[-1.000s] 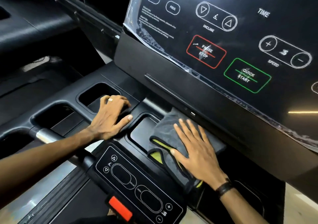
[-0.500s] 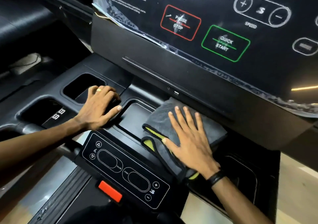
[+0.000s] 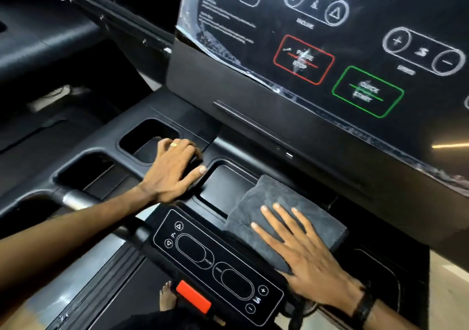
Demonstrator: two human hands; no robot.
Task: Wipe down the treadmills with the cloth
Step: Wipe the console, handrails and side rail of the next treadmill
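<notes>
The soft, light grey microfibre cloth [image 3: 274, 210] (folded, likely to bunch) is pressed under the right hand [image 3: 307, 261], fingers spread, at the console tray's [image 3: 223, 190] right edge, while the left hand [image 3: 172, 172] rests flat on the tray's left rim

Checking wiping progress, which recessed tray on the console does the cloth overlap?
The shallow middle tray, right of the left hand; the folded grey microfibre cloth covers its right edge.

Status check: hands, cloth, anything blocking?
Right hand flat on grey cloth, pressing it onto console tray. Left hand braced on cupholder ledge. Nothing blocking.
</notes>
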